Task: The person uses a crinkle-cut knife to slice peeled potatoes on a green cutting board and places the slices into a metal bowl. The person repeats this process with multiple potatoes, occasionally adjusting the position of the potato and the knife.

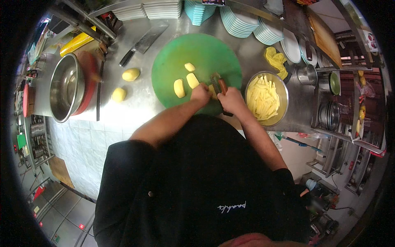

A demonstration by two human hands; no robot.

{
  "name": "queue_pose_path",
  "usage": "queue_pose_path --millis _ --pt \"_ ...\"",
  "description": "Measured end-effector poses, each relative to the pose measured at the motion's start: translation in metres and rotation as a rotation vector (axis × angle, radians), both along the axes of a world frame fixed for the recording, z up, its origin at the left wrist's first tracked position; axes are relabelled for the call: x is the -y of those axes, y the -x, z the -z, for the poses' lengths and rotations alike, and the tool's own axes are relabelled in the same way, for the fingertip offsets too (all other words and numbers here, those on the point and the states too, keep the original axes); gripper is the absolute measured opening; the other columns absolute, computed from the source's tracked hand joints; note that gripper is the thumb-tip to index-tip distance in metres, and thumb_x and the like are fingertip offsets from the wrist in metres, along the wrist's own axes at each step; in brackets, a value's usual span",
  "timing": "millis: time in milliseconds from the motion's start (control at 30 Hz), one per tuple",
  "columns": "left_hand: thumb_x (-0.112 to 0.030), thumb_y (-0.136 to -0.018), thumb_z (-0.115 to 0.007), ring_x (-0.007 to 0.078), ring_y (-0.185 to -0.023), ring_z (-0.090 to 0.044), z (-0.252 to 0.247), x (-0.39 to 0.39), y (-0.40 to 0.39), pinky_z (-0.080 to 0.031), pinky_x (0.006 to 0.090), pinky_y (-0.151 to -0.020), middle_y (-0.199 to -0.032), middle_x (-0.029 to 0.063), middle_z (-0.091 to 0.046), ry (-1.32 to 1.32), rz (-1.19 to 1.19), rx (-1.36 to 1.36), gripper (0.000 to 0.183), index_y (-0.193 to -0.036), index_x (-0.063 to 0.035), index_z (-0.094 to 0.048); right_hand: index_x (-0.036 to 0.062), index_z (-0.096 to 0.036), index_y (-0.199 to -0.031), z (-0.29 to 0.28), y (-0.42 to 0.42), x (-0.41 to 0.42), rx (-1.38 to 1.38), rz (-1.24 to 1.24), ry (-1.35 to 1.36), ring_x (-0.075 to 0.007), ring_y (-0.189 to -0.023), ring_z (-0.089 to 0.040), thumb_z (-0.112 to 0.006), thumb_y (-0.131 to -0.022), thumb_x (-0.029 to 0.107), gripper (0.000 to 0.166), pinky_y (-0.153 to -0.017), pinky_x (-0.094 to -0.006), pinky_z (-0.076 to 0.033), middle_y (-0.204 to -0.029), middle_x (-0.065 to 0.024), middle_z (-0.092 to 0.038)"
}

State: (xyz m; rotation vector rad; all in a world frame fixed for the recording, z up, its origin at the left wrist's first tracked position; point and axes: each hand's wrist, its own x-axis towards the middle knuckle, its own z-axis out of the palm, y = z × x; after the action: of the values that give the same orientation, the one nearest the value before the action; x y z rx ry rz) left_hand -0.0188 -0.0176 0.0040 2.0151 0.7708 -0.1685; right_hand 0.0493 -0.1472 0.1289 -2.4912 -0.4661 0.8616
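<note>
A round green cutting board [197, 49] lies before me. My right hand [232, 100] grips the brown handle of a cutting tool [222, 86]; its metal blade looks ridged, like a crinkle cutter. Beside the blade, my left hand [202, 94] holds a yellow potato piece [212, 92], partly hidden by the fingers. Peeled potato pieces rest on the board: one left [179, 88], another [192, 81] just beyond my left hand, and a small end piece [190, 67] farther off. To the right, a steel bowl [285, 103] holds many cut potato sticks [263, 98].
Two peeled potatoes [131, 74] [119, 94] and a cleaver [151, 38] lie on the steel counter at left. Farther left stands a large steel bowl [67, 88]. Stacked plates [239, 21] line the back. A yellow cloth [276, 61] and steel pot [307, 75] sit at right.
</note>
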Motion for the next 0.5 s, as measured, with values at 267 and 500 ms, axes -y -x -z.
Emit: queue_pose_path --millis 267,500 --pt "-0.026 -0.076 -0.072 0.038 -0.089 -0.067 -0.003 0.002 -0.006 -0.053 0.0456 -0.08 -0.092 0.0206 -0.068 0.003 -0.013 -0.07 0.028 -0.092 -0.0046 -0.062 -0.0099 -0.066 -0.088 0.005 0.005 -0.006 0.112 -0.117 0.103 -0.0451 -0.083 -0.066 -0.065 -0.082 0.025 0.035 -0.075 -0.0475 -0.053 -0.082 -0.0319 -0.064" --pt "-0.025 -0.077 -0.07 0.0386 -0.087 -0.066 0.01 -0.003 -0.004 -0.053 0.046 -0.08 -0.09 0.0211 -0.068 0.009 0.053 -0.037 0.026 -0.091 -0.0045 -0.062 -0.011 -0.065 -0.087 -0.003 0.009 -0.017 0.091 -0.097 0.09 -0.0457 -0.083 -0.065 -0.062 -0.08 0.021 0.033 -0.075 -0.0487 -0.052 -0.081 -0.0317 -0.064"
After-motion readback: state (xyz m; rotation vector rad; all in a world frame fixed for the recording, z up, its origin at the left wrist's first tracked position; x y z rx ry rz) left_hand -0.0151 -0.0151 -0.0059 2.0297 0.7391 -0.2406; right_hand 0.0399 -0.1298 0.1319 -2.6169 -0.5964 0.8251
